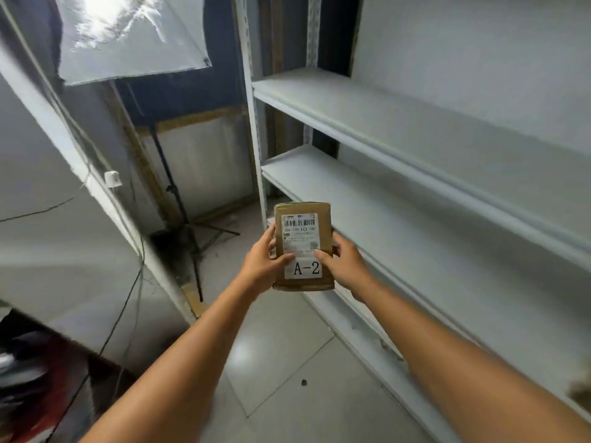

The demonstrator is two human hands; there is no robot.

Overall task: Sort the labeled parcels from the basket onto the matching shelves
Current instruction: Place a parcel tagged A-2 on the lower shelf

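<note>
Between both hands, held in the air: brown box, labels "A-2" and barcode facing up. Left hand grips its left edge, thumb on the label; right hand grips its right edge likewise. Grey shelves just right of the grip; lamp stand beyond-left

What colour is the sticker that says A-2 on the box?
White with black letters, on the brown cardboard parcel; the head view shows it best.
</note>
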